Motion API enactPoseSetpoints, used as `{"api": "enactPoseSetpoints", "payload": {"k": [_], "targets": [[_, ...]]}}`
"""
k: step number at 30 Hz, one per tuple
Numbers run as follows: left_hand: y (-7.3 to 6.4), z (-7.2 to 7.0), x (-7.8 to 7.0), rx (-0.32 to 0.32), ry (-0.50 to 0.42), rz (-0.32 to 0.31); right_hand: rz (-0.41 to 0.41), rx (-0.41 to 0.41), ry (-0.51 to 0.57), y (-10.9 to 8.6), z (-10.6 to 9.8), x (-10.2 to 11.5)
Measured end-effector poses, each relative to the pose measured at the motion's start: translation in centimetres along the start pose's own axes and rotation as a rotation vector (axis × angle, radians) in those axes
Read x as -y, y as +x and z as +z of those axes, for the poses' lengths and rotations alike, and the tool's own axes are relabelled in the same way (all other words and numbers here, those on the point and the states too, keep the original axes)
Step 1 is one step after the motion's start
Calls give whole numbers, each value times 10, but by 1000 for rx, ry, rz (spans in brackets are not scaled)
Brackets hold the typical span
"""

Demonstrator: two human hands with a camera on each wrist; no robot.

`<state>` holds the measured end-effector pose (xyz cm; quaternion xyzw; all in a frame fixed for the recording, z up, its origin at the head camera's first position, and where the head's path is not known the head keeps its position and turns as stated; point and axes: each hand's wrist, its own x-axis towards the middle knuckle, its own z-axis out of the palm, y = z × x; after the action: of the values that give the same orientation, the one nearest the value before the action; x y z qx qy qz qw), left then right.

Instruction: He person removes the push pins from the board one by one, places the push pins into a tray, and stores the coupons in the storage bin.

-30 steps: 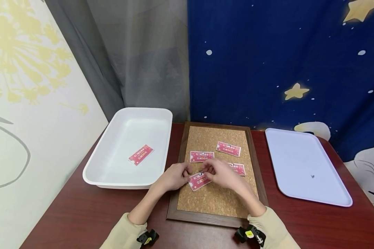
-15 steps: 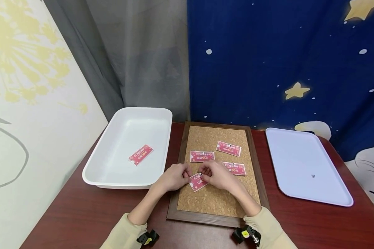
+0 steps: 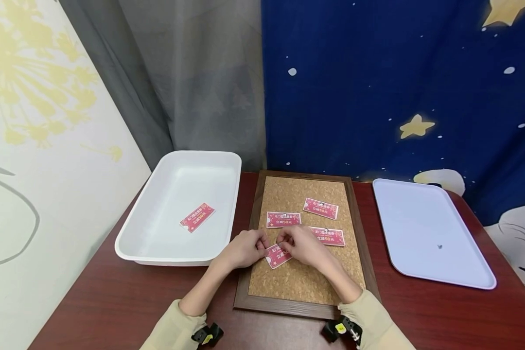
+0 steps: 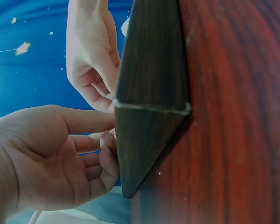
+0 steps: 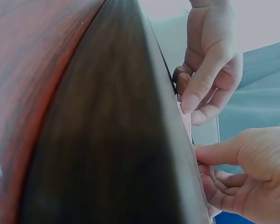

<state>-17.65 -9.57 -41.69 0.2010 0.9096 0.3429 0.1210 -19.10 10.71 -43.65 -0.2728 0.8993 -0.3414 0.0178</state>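
Note:
A pink paper coupon (image 3: 276, 257) lies tilted on the lower left of a framed corkboard (image 3: 288, 287). My left hand (image 3: 245, 249) pinches its left end between thumb and fingers. At the coupon's upper edge, my right hand (image 3: 306, 247) has curled thumb and fingertips around a small push pin, mostly hidden by them. Above and to the right, further coupons are pinned to the cork: one at the left (image 3: 283, 220), one at the upper right (image 3: 321, 208) and one beside my right hand (image 3: 331, 237). Both wrist views show the fingertips partly behind the wooden frame.
A deep white bin (image 3: 179, 170) on the left holds one loose coupon (image 3: 198, 218). On the right stands a pale lavender tray (image 3: 420, 218) with a single small push pin (image 3: 440, 247). Dark red table (image 3: 127, 301) surrounds the board.
My right hand has shifted slightly left and its fingers have closed in on the pin at the coupon's top edge. The left hand stays in place.

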Motion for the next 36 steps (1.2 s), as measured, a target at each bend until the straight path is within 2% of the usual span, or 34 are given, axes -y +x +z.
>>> {"api": "enactPoseSetpoints", "payload": {"k": [20,28,36], "targets": [[2,-1,1,-13,19,-2,-7,-1,-72,2,3,3],[1,-1,1,-17,7,-9,31,31,6,0,-1,3],[0,2,1,-57,-11,14,51,46,73,-5,-11,0]]}}
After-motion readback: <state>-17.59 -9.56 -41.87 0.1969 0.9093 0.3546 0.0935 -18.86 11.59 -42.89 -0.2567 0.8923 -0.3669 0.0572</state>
